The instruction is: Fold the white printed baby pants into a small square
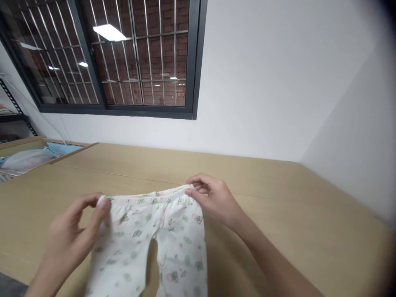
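1. L hand (69,235): thumb + index pinch L end of waistband on white printed pants (145,243); other fingers curled, slightly spread.
2. R hand (213,202): thumb + fingers pinch R end of waistband, fingers close together.
3. Pants at 6 o'clock, legs hanging over table (262,194).
4. Tray (71,154) w/ clothes (27,160) at 10 o'clock; window (102,57) at 11 o'clock.

Bright, even indoor light recorded; ceiling-light glare (109,33) reflected in window glass (154,62); shadows faint; frame edges curved, corners darkened.
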{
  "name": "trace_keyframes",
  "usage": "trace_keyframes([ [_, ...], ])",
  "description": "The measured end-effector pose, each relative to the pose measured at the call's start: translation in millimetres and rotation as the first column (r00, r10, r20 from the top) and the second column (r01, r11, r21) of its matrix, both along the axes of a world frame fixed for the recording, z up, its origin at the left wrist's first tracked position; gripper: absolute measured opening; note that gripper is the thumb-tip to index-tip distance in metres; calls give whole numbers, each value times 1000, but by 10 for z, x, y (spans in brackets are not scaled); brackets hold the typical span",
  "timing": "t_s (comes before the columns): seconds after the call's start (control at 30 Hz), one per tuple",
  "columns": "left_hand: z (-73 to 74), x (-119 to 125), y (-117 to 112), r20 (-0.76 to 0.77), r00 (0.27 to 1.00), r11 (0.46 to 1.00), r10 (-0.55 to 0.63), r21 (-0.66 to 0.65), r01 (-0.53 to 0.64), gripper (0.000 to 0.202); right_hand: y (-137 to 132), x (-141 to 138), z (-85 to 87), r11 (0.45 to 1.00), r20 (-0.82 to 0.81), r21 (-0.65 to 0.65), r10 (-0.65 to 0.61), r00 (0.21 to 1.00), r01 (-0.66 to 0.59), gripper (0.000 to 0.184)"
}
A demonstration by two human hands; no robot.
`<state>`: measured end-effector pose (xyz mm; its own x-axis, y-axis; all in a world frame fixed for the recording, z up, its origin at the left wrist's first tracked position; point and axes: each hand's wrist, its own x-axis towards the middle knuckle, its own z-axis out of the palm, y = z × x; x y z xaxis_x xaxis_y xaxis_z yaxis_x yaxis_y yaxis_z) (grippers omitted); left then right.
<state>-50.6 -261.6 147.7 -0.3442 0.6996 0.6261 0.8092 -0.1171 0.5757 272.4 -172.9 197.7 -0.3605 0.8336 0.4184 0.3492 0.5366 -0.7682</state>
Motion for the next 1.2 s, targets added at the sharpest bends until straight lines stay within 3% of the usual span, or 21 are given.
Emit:
trace_keyframes([
  [0.1,19,115,417,70,966,957,-248,-134,256,40,294,115,-128,992,84,100,-79,993,70,13],
  [0.17,-97,146,715,97,917,885,-387,-240,399,38,530,178,-286,986,159,136,-121,980,100,19],
  [0.23,-287,167,1014,105,885,832,-453,-305,463,37,767,228,-492,984,226,134,-149,963,121,25],
  [0.43,-870,304,1760,32,915,837,-402,-391,381,29,1311,264,-1146,974,331,40,-223,917,222,27],
  [0.67,-1219,386,2299,-112,957,855,-270,-486,184,22,1673,178,-1608,960,366,12,-265,892,281,26],
  [0.83,-1298,446,2482,-184,958,855,-221,-508,100,25,1820,126,-1768,952,403,39,-292,867,303,27],
  [1.0,-1211,519,2491,-210,957,861,-200,-504,69,21,1868,111,-1808,942,423,38,-316,849,332,27],
  [1.1,-1052,723,2297,-226,951,883,-213,-462,88,25,1919,125,-1802,937,411,-10,-315,856,349,26],
  [1.2,-869,1163,1836,-237,899,865,-369,-441,239,28,2006,150,-1781,927,385,-103,-297,874,361,27],
])
